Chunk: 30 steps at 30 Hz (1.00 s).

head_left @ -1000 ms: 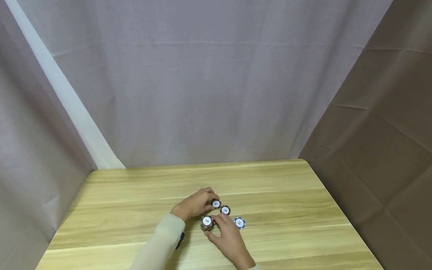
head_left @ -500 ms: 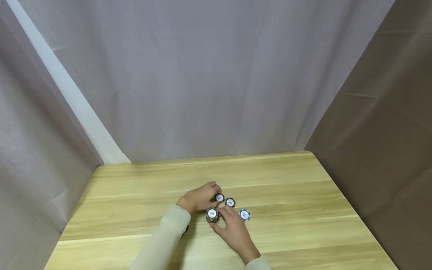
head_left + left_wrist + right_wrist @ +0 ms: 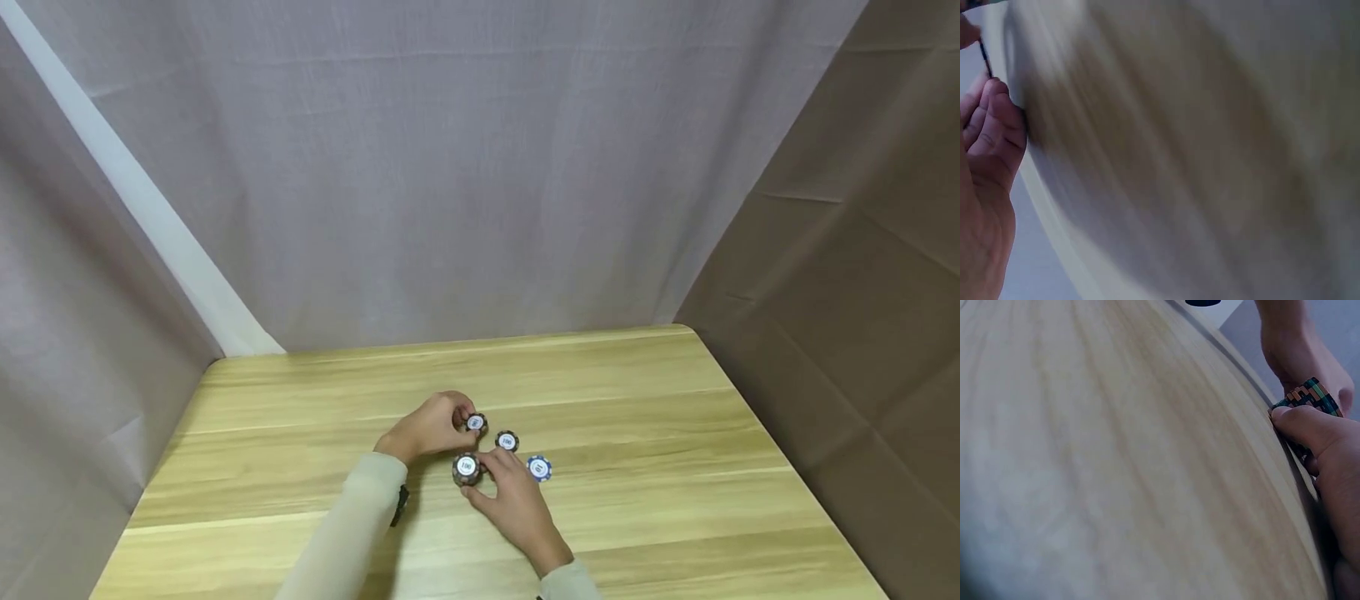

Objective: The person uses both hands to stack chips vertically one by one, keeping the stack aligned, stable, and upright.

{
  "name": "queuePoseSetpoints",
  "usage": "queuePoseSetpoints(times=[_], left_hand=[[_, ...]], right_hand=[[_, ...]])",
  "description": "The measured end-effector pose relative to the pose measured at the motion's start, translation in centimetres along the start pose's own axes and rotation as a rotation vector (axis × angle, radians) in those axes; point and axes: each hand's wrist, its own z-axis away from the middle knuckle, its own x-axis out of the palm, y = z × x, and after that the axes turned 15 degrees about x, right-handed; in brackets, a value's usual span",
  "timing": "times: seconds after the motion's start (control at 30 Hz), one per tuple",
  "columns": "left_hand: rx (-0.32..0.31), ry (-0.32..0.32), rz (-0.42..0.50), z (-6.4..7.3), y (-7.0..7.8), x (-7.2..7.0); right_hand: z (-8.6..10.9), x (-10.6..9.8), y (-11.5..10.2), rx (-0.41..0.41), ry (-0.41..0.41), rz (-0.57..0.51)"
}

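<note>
In the head view my left hand [image 3: 431,427] pinches a black poker chip [image 3: 476,423] between thumb and fingertips. The left wrist view shows that chip [image 3: 985,57] as a thin dark edge between the fingers. My right hand [image 3: 517,504] grips the side of a stack of black poker chips [image 3: 466,467], with a white "100" label on top. From the right wrist, the stack [image 3: 1310,397] shows layered edges with orange and green marks, and the thumb lies along it. Another black "100" chip [image 3: 507,441] lies flat just beyond the right fingers.
A blue and white chip [image 3: 539,468] marked "10" lies right of the right hand. The wooden table [image 3: 637,400] meets grey curtains [image 3: 465,208] at the back, with a brown curtain [image 3: 847,317] on the right.
My left hand has drawn its chip a little away from the loose black chip, to the left and back. The right hand stays at the stack. The head view has shifted slightly.
</note>
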Motion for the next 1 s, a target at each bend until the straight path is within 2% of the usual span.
queuePoseSetpoints(times=[0.07,0.13,0.37,0.63,0.8,1.0], left_hand=[[-0.016,0.070,0.090,0.4,0.0,0.0],[-0.030,0.112,0.134,0.6,0.1,-0.1],[-0.027,0.138,0.103,1.5,1.0,-0.5],[0.038,0.117,-0.010,3.3,2.7,-0.3],[0.052,0.088,-0.116,4.8,3.7,0.4],[0.082,0.090,-0.215,5.7,4.7,0.7]], right_hand=[[-0.1,-0.1,-0.1,0.000,0.003,0.002],[-0.2,-0.2,-0.1,0.003,0.007,0.002],[-0.3,-0.6,-0.2,0.004,0.016,0.004],[-0.3,-0.4,0.3,0.007,0.044,-0.011],[0.0,-0.1,0.3,0.008,0.029,-0.025],[0.0,0.3,0.1,-0.018,0.058,-0.018]])
